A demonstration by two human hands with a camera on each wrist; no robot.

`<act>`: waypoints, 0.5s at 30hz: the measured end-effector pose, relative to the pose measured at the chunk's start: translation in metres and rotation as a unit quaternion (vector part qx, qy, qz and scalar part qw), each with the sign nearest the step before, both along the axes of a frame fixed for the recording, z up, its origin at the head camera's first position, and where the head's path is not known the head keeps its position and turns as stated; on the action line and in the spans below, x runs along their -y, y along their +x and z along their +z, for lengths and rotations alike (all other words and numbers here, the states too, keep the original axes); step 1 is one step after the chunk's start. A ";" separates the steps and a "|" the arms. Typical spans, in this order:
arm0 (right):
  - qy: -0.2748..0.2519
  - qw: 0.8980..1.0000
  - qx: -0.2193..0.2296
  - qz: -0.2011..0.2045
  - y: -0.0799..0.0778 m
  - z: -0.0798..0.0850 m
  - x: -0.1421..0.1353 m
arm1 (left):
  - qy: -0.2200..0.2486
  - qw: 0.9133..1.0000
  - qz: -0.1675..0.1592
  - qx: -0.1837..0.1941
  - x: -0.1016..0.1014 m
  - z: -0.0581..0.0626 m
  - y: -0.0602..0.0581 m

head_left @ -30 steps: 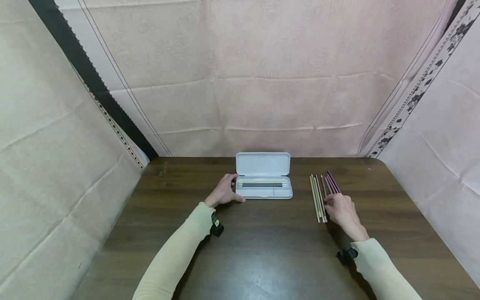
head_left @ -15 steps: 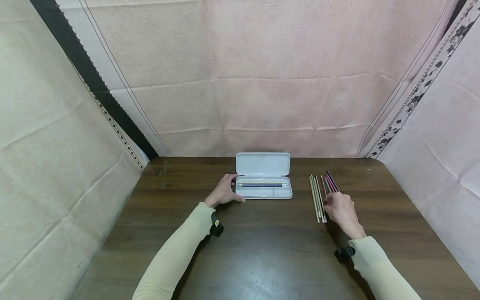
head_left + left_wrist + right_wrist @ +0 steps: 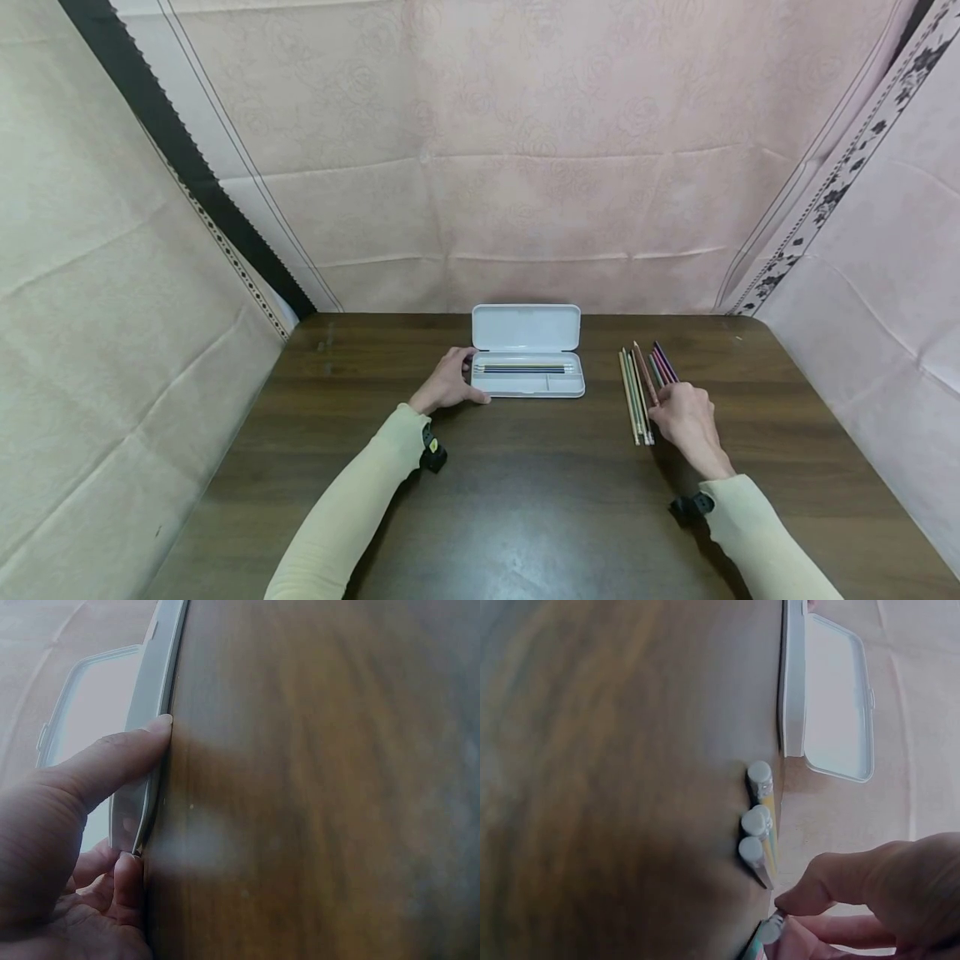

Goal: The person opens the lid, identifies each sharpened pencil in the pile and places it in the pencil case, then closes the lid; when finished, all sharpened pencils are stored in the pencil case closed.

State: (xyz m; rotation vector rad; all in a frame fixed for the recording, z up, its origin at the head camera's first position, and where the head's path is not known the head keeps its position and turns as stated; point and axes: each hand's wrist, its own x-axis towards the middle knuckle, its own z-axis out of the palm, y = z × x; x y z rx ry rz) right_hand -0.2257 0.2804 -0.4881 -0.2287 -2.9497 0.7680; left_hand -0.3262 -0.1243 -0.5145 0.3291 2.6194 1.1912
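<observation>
A white pencil case [image 3: 517, 385] stands at the table's far side, its lid [image 3: 527, 328] raised. Several pencils [image 3: 521, 369] lie inside it. My left hand [image 3: 447, 383] holds the case's left end; in the left wrist view the thumb [image 3: 124, 754] lies along its front wall, fingers curled at the corner. To the right, my right hand [image 3: 686, 418] pinches a brown pencil [image 3: 644, 372] near its eraser end. Light-coloured pencils [image 3: 630, 396] lie just left of that hand, with purple and dark pencils [image 3: 664, 363] partly hidden beyond it. White erasers [image 3: 760, 772] show in the right wrist view.
The brown wooden table [image 3: 480, 492] reaches back to a pale cloth wall [image 3: 525, 208]. Cloth hangs on the left [image 3: 135, 333] and right sides too. A stretch of bare tabletop separates the case from the loose pencils.
The brown pencil's far end has swung left and away, towards the light pencils, in my right hand's fingers. My left hand and the case have stayed in place.
</observation>
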 end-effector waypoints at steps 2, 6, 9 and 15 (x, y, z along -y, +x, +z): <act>-0.007 1.000 -0.001 -0.003 0.001 0.001 -0.001 | 0.001 1.000 0.001 0.002 0.000 0.001 0.000; -0.011 1.000 -0.020 -0.002 0.004 0.004 -0.001 | -0.001 1.000 0.002 0.000 0.000 0.000 0.000; -0.014 0.999 -0.038 0.003 0.006 0.006 0.000 | -0.001 1.000 0.001 -0.002 0.000 0.000 0.000; -0.025 0.998 -0.059 0.016 0.008 0.013 0.005 | 0.001 1.000 0.002 -0.004 0.000 0.000 0.000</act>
